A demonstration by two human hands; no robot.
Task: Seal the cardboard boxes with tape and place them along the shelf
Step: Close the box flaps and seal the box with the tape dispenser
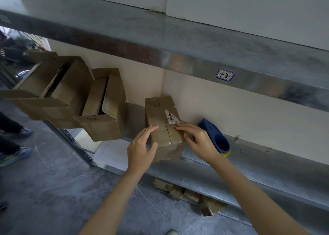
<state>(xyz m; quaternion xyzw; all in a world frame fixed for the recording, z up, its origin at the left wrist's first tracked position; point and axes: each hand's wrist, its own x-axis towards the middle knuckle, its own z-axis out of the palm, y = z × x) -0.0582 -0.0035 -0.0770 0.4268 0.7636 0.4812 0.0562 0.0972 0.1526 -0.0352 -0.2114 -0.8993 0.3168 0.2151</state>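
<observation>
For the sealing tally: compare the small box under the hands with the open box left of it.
The small box has its flaps closed; the open box has flaps spread open. The small box bears a barcode label; the open box a handwritten mark. The left hand and right hand touch the small box; none touches the open box. Both are brown cardboard.

Brown box (163, 126), blue tape dispenser (216, 137)
</observation>
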